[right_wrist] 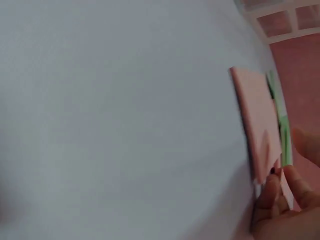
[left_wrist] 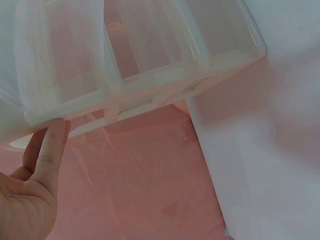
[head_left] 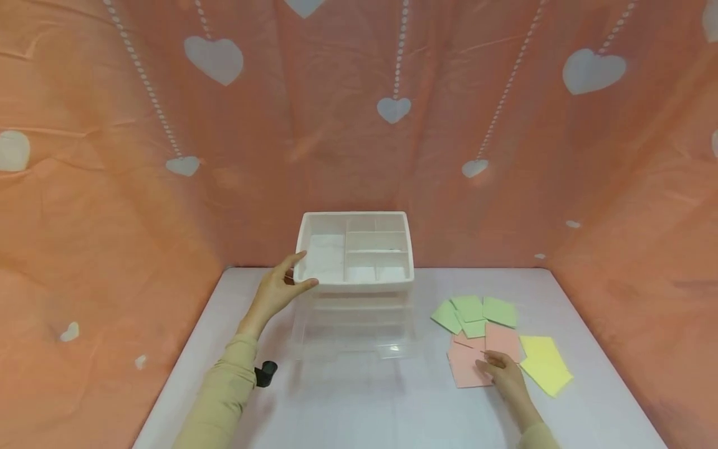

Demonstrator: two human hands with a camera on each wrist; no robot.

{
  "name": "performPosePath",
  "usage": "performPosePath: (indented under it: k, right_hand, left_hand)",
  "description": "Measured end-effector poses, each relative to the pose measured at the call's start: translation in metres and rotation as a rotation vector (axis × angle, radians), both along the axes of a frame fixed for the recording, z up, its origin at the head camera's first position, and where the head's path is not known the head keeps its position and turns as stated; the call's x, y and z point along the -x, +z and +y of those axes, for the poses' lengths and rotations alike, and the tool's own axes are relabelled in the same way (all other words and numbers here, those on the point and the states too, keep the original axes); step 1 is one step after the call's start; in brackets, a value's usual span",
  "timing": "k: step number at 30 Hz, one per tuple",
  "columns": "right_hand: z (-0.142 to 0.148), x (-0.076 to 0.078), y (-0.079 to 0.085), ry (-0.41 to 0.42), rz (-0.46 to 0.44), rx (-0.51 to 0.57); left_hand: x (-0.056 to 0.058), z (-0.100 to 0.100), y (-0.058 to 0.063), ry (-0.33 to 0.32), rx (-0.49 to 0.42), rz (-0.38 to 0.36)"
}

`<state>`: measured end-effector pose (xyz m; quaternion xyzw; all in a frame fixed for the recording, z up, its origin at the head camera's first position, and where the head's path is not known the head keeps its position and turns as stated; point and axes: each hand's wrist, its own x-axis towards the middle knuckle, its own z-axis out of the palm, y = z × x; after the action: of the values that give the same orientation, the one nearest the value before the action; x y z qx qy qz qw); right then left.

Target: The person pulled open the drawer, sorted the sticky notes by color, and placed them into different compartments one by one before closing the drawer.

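A white and clear plastic drawer organizer (head_left: 353, 284) stands at the back middle of the table, its divided top tray (head_left: 326, 255) uncovered. My left hand (head_left: 278, 285) grips the tray's front left corner, thumb on the front rim and fingers along the left side. In the left wrist view, straight fingers (left_wrist: 50, 150) press the translucent plastic. My right hand (head_left: 503, 374) is over the pink sticky notes (head_left: 468, 369), its fingers curled at their right edge. In the right wrist view, fingertips (right_wrist: 294, 182) pinch at the end of the pink stack, partly hiding it.
Green sticky notes (head_left: 470, 308) lie fanned behind the pink ones, overlapping them. Yellow sticky notes (head_left: 546, 362) lie to the right of my right hand. A black device (head_left: 266, 373) sits at my left wrist. An orange curtain with white hearts (head_left: 394, 110) encloses the table.
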<state>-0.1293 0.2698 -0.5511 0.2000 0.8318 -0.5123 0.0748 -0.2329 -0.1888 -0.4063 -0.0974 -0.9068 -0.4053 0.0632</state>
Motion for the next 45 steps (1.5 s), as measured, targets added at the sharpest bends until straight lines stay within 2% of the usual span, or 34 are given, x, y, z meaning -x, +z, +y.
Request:
performPosePath:
  k: [4,10,20,30,35,40,45]
  right_hand:
    - [-0.004,-0.001,-0.008,0.058,0.015,-0.126]
    - [-0.012,-0.004,-0.007,0.117,0.079,-0.306]
    - [-0.012,-0.007,-0.010,0.073,0.053,-0.276]
    - [0.004,-0.023,-0.015,0.044,0.041,-0.265]
    - [0.009,-0.029,-0.011,0.034,0.040,-0.243]
    - [0.007,-0.032,0.002,-0.008,0.113,-0.223]
    - [0.003,-0.029,0.019,-0.049,0.212,-0.190]
  left_hand:
    - [-0.003,-0.004,0.001,0.013,-0.009,-0.002]
    - [-0.002,-0.005,0.004,0.014,-0.008,-0.011]
    - [0.000,-0.003,0.003,0.015,-0.005,-0.006]
    - [0.002,0.003,-0.004,0.011,0.003,0.007]
    - [0.002,0.002,-0.004,0.014,0.007,-0.002]
    - [0.001,0.001,-0.002,0.020,0.006,-0.007]
    - [0.000,0.001,-0.001,0.021,0.005,-0.001]
